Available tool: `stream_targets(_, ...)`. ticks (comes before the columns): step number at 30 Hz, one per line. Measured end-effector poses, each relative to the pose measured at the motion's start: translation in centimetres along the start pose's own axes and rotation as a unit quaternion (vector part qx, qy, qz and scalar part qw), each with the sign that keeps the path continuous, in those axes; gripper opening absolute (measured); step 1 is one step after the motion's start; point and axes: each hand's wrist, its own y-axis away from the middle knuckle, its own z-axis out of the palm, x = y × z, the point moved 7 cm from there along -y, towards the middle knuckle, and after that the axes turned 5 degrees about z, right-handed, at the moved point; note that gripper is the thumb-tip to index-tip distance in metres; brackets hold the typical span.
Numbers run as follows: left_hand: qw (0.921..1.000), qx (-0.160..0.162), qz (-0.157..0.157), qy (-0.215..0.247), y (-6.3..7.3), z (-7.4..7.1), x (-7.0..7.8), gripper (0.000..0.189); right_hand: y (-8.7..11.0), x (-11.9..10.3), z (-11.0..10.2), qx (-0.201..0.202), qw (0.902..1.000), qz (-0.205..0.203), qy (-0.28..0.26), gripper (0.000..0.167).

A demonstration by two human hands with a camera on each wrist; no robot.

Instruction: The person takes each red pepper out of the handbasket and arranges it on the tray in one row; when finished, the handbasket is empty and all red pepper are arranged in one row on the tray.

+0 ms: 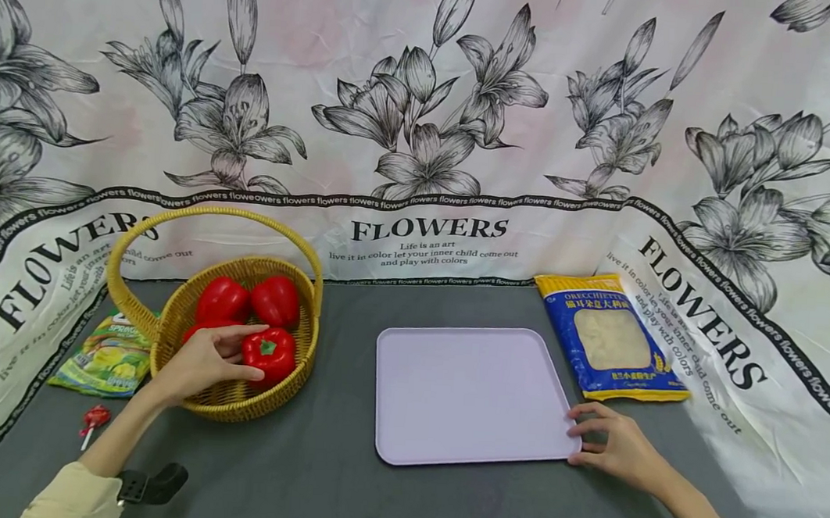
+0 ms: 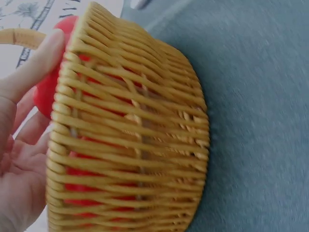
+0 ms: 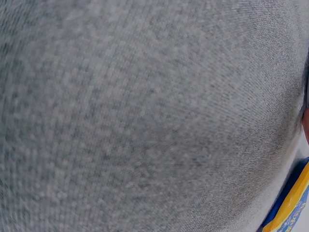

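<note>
Four red peppers (image 1: 269, 358) in wicker basket (image 1: 238, 412), left hand (image 1: 204, 361) gripping one.

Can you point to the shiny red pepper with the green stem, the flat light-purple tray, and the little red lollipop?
Shiny red pepper with green stem (image 1: 272, 364): head view, skin just below its stem.
Flat light-purple tray (image 1: 474, 399): head view, bare middle.
Little red lollipop (image 1: 98, 416): head view, round candy end.

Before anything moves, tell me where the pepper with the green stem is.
In the head view, the pepper with the green stem is at the right front of the wicker basket, left of the lilac tray, pinched by the left hand.
</note>
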Motion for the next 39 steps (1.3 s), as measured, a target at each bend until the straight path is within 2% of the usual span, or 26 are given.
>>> stream_targets(7, 0.9994, 0.023, -0.015, 0.023, 0.2, -0.8, 0.4, 0.066, -0.3, 0.0, 0.1, -0.003, 1.0, 0.002, 0.001, 0.031)
stream_targets(14, 0.9959, 0.043, -0.05, 0.062, 0.3, -1.7, 1.2, 0.067, -0.4, 0.0, -0.1, 0.004, 1.0, 0.007, -0.003, 0.032)
stream_targets(23, 0.9924, 0.048, -0.085, 0.076, 0.7, -2.0, 1.7, 0.067, 0.0, 0.0, -0.2, 0.007, 1.0, -0.001, -0.005, 0.032)
stream_targets(33, 0.9931, 0.04, -0.073, 0.083, 0.7, -2.3, 2.6, 0.063, 0.0, 0.1, 0.0, 0.0, 1.0, 0.003, -0.001, 0.031)
stream_targets(39, 0.9936, 0.042, -0.061, 0.086, 0.5, -1.9, 3.8, 0.06, -0.1, 0.1, 0.1, 0.001, 1.0, -0.001, -0.007, 0.031)
